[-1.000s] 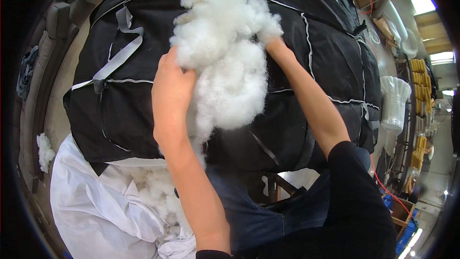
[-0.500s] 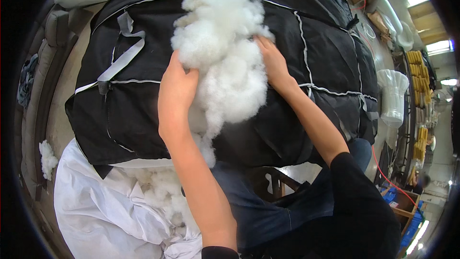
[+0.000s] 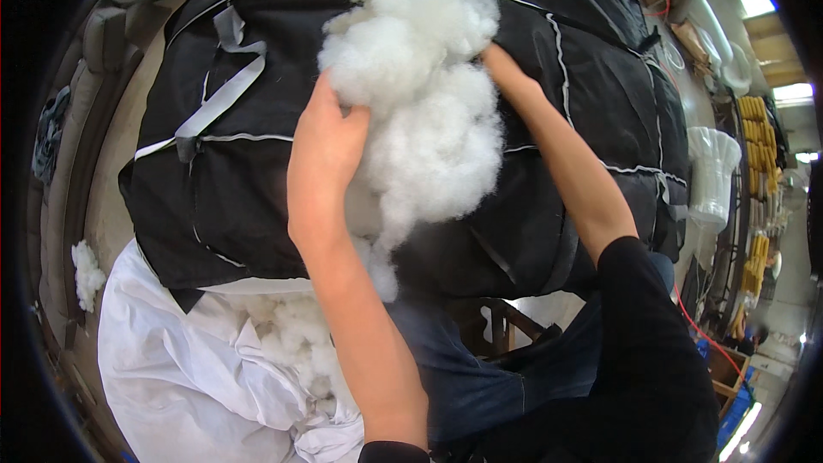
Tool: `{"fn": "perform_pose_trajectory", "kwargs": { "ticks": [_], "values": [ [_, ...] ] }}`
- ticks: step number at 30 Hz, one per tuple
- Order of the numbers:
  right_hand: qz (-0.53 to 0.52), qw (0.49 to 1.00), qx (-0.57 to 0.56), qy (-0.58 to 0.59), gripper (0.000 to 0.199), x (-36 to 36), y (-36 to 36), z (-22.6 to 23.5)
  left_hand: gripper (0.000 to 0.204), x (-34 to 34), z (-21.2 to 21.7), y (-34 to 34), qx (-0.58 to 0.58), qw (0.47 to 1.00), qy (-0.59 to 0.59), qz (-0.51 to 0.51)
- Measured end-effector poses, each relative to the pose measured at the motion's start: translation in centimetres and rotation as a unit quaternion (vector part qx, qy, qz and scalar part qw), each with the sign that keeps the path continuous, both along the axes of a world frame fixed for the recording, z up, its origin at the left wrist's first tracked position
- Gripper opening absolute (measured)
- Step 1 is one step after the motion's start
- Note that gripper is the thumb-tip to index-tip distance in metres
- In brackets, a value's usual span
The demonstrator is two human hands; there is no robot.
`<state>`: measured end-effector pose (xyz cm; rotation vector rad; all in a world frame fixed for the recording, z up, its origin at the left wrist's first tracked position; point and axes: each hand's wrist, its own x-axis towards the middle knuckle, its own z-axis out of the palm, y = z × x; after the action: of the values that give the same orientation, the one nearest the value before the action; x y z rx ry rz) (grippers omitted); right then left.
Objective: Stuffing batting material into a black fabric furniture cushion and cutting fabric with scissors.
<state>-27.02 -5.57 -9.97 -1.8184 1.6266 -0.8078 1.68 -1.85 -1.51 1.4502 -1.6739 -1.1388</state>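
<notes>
A tall heap of fluffy white fibre stuffing (image 3: 437, 133) lies over a large black fabric cover (image 3: 231, 231) with white seam edging. My left hand (image 3: 330, 133) grips the heap's left side, its thumb toward me and its fingertips sunk in the fluff. On the far right side, my right hand (image 3: 506, 69) holds the stuffing, its fingers mostly hidden behind it. A loose strand of the fibre hangs toward my lap beside my left forearm.
Below left, a white cloth sack (image 3: 189, 369) holds more stuffing (image 3: 296, 339). A grey strap (image 3: 225, 101) lies on the cover. Grey cushions (image 3: 73, 180) stand along the left, near a stray tuft (image 3: 87, 276) on the floor. A clear plastic-wrapped roll (image 3: 713, 176) is at right.
The view has shifted slightly, moving the scene a little. My right hand has slipped farther behind the heap, so its fingers show less. My left hand keeps its hold.
</notes>
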Motion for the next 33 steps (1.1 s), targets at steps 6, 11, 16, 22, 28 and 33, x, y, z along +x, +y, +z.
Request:
{"fn": "perform_pose_trajectory", "kwargs": {
  "ticks": [6,11,16,22,28,33],
  "values": [
    [-0.06,0.998,-0.012,-0.017,0.045,-1.2,8.5,2.1,0.06,-1.5,0.4,-0.4,-0.091,0.993,0.075,-0.032],
    [-0.044,0.98,-0.186,-0.047,0.066,5.2,9.7,9.2,0.08,-3.0,1.1,-0.1,-0.245,0.955,0.126,-0.115],
    [0.015,0.911,0.058,-0.408,0.059,9.5,7.2,5.3,0.091,-4.9,-0.7,2.3,-0.068,0.964,-0.111,-0.23],
    [-0.1,0.913,0.005,-0.395,0.033,8.0,7.5,6.8,0.069,-8.3,-0.2,4.2,-0.204,0.952,-0.205,-0.098],
    [-0.15,0.916,0.033,-0.37,0.02,1.7,10.0,11.1,0.052,-7.0,-0.5,2.2,-0.193,0.964,-0.184,-0.01],
    [-0.191,0.929,-0.3,0.1,0.026,-2.9,8.6,11.4,0.043,-4.5,0.4,1.3,-0.22,0.945,-0.208,0.12]
  ]
}}
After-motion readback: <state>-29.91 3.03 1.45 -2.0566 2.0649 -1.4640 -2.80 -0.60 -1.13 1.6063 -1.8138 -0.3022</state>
